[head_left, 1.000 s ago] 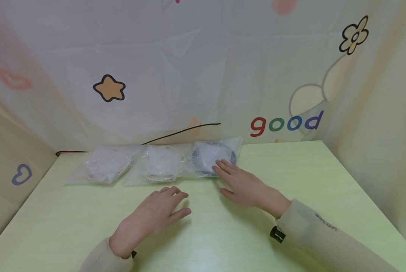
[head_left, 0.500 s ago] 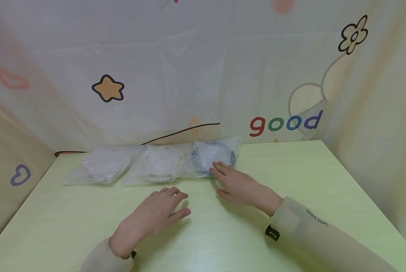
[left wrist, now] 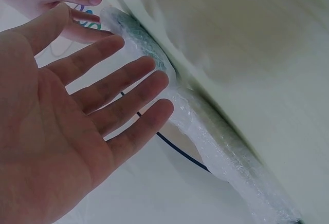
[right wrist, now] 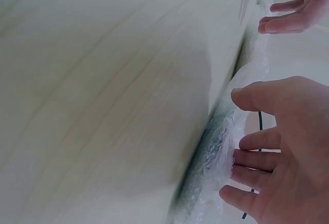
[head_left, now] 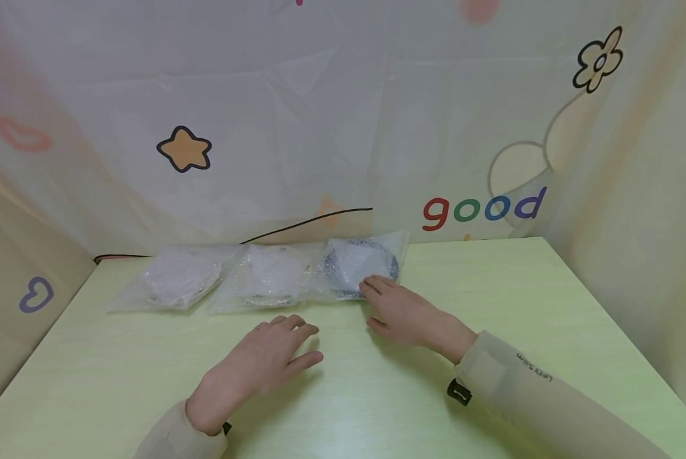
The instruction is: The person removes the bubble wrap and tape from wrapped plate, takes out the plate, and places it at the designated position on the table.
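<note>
- The right hand [head_left: 408,313] has its fingers nearly straight and the thumb apart, gripping nothing; its fingertips overlap the near edge of a blue-rimmed bubble-wrap packet [head_left: 361,264], though I cannot tell whether they touch it.
- The left hand [head_left: 257,360], fingers loose and parted, holds nothing in front of the middle bubble-wrap packet [head_left: 277,274], apart from it.
- The blue-rimmed packet lies flat at the back of the table [head_left: 492,287], rightmost of three in a row, its clear film spreading past the round shape inside.
- That shape looks like a plate or shallow dish: probably stiff, moderately light and breakable, under a soft, crackly, rather slippery skin.
- The best hold is likely on the padded rim, thumb above and fingers beneath, or a palm at each side; the loose film corner alone might slide or tear.
- Farther left, the white bubble-wrap packet [head_left: 182,277] would probably handle alike.
- Behind the row hangs a printed cloth [head_left: 320,127].
</note>
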Available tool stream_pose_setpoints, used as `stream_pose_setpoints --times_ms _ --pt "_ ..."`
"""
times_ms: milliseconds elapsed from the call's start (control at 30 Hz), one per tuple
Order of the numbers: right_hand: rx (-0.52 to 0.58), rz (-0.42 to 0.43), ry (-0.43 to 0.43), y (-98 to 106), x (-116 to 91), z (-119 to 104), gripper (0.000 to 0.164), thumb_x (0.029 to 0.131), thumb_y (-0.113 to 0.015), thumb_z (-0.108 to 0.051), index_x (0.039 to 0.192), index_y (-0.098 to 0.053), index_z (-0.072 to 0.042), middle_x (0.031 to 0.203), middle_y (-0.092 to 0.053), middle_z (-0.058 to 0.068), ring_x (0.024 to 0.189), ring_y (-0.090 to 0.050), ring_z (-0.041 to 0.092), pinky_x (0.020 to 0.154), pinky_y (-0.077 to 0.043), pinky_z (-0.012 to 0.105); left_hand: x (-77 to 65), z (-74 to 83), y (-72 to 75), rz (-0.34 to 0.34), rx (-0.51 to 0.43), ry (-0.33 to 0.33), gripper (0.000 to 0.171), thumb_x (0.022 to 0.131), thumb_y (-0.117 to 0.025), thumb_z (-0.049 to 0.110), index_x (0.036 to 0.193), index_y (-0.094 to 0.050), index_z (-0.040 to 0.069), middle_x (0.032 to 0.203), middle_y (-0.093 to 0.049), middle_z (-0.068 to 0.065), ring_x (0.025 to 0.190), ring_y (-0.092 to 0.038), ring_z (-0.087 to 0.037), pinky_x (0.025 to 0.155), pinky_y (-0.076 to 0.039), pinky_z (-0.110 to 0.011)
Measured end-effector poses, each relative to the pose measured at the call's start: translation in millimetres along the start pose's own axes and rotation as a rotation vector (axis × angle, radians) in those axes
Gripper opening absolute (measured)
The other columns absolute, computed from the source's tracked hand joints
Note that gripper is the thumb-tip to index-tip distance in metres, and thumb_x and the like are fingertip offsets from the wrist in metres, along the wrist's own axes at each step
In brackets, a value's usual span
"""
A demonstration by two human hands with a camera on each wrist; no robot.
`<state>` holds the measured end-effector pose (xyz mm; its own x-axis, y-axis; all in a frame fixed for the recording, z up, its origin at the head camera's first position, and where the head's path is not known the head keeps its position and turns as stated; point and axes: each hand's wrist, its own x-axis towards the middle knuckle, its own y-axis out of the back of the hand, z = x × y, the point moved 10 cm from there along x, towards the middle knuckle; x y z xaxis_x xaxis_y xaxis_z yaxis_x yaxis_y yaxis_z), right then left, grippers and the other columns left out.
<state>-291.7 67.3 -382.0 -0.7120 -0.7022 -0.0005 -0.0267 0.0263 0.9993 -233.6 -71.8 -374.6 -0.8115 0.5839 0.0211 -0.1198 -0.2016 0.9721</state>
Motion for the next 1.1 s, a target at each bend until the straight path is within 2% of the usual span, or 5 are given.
stream_pose_setpoints --times_ms 300,533,833,1100 --pt "-0.049 0.041 -0.001 5 1 0 0.055 0.099 -0.067 -0.019 0.141 -0.051 0.014 0.139 -0.054 0.026 0.129 -0.051 0.041 0.107 -0.046 0.05 0.7 2.0 3.8 0.011 0.0 -0.019 0.044 0.104 -0.062 0.039 0.132 -0.065 0.005 0.128 -0.064 -0.014 0.114 -0.063 -0.037 0.093 -0.052 -0.055" --pt "-0.072 0.065 -0.019 7 -1 2 0.046 0.098 -0.064 -0.011 0.137 -0.055 0.011 0.129 -0.057 0.023 0.118 -0.054 0.04 0.092 -0.053 0.05 0.5 3.0 5.6 0.017 0.002 -0.026 0.044 0.104 -0.062 0.039 0.132 -0.066 0.005 0.126 -0.064 -0.014 0.113 -0.063 -0.037 0.093 -0.052 -0.055" --pt "-0.096 0.099 -0.025 9 -4 0 0.023 0.102 -0.062 -0.01 0.118 -0.064 0.005 0.112 -0.057 0.017 0.101 -0.054 0.034 0.076 -0.054 0.046 0.6 5.0 8.4 0.057 0.009 -0.055 0.039 0.104 -0.062 0.038 0.126 -0.068 0.006 0.123 -0.064 -0.011 0.11 -0.064 -0.034 0.092 -0.052 -0.053" --pt "-0.079 0.141 -0.021 14 -7 0 0.011 0.1 -0.064 -0.009 0.104 -0.065 0.001 0.105 -0.057 0.015 0.094 -0.054 0.032 0.07 -0.054 0.043 -0.6 8.7 15.5 0.131 -0.006 -0.098 0.03 0.102 -0.066 0.035 0.113 -0.068 0.007 0.113 -0.064 -0.004 0.099 -0.064 -0.025 0.086 -0.053 -0.046"
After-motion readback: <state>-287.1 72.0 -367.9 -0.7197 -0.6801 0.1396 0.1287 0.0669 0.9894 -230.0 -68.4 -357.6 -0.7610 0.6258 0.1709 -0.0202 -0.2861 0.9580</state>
